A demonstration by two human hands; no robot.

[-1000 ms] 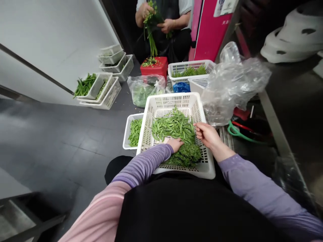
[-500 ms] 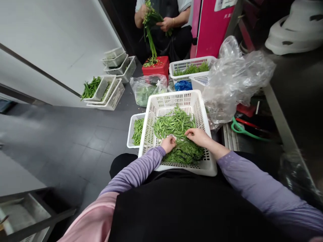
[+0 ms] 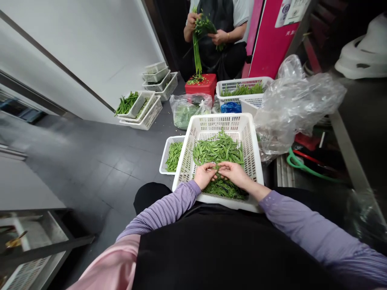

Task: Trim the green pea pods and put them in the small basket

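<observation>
Left hand [image 3: 205,175] and right hand [image 3: 232,173] meet over the near half of the large white basket [image 3: 252,155], fingertips curled in and nearly touching; both appear to pinch 1 small green pea pod [image 3: 217,166], partly hidden by the fingers, so the exact grip is hard to make out. Handling estimate: very light, flat, crisp but bendable, a little smooth-skinned; a hard squeeze would likely bruise or snap it. Best hold: thumb and forefinger of each hand near the 2 tips, leaving the middle unpressed. Just beyond the fingers, same basket: a loose layer of pea pods [image 3: 216,149] over the slotted floor. Below the hands, toward the black apron [image 3: 208,249]: a darker, stringy heap [image 3: 228,189], trimmings by the look of it. Just beside, on the left: 1 small white basket [image 3: 163,167] holding more green pods [image 3: 174,156]. Further out: a clear bag [image 3: 189,112] with something pale green inside; a far basket [image 3: 220,94] of thin green stalks [image 3: 242,89]; nested baskets [image 3: 152,121] by the wall, the top 1 carrying long green pods or peppers [image 3: 127,103]. Beyond these, a co-worker's 2 hands [image 3: 219,37] hold a bunch of stems [image 3: 197,52] over a red stool [image 3: 203,89] strewn with green bits.
</observation>
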